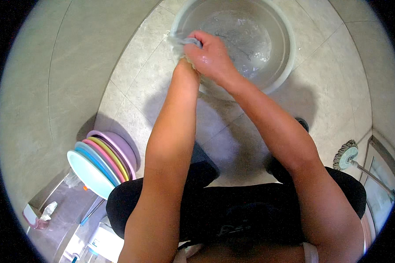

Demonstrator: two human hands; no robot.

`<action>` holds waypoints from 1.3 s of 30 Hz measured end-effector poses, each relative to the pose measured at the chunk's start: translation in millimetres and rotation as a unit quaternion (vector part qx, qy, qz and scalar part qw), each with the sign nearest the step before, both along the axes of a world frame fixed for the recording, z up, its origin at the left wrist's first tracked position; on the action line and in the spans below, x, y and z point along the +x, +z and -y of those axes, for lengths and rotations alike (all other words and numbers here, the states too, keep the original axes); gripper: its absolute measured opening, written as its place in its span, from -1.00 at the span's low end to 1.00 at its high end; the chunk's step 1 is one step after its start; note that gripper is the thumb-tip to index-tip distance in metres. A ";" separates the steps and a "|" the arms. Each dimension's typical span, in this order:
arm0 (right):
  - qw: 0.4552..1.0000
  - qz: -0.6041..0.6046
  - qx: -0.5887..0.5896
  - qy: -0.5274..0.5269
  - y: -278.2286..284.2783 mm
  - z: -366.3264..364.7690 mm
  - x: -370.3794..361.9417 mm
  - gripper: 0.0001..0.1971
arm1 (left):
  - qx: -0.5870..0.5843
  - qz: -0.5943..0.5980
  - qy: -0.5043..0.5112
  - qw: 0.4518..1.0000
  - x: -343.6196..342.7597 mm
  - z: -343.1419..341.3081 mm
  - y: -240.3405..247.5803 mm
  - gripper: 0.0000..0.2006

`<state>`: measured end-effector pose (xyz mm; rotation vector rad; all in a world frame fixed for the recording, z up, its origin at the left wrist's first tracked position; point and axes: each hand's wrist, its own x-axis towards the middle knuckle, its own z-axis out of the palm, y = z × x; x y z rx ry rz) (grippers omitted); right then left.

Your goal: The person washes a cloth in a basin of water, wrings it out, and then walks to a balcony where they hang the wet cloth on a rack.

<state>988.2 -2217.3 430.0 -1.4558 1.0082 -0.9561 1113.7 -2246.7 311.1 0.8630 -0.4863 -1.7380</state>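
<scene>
Both arms reach out over the near left rim of a large round pale basin point(289, 55) standing on the tiled floor. Shallow water point(250, 41) with bubbles and glints lies in it. My right hand point(211, 57) is wet, with its fingers curled round a pale bluish-grey wet cloth point(178, 43). The cloth sticks out to the left of that hand, its outline blurred. Right beside it, my left hand point(187, 68) shows only its wrist and heel. The cloth and the right hand hide its fingers.
At the left, several coloured plastic basins point(107, 160) stand nested on their sides near the wall. A round brush point(346, 155) with a long handle leans at the right. My dark-clad knees point(241, 206) are close below. A tissue pack point(33, 217) lies at lower left.
</scene>
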 end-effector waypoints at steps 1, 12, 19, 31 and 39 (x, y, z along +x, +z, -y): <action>1.000 0.000 0.001 0.001 -3.0 0.9 3.4 -0.58 | 0.016 0.010 0.009 1.000 -3.7 -1.1 -0.4 -0.59; 0.926 -0.243 -0.116 -0.264 -105.4 94.2 -103.8 -0.62 | 0.149 0.314 0.014 0.937 -41.0 -4.3 55.4 -0.63; 0.995 -0.044 -0.053 -0.071 -46.0 15.4 -11.5 -0.70 | 0.246 -0.022 0.054 0.968 -39.6 -0.3 55.9 -0.58; 0.844 -0.332 -0.366 -0.209 -102.6 108.2 -113.7 -0.77 | 0.108 0.328 -0.003 0.938 -33.3 2.4 77.9 -0.65; 0.999 -0.029 -0.038 -0.027 -31.2 16.7 -5.0 -0.70 | 0.222 0.031 0.065 0.972 -22.9 7.4 44.3 -0.47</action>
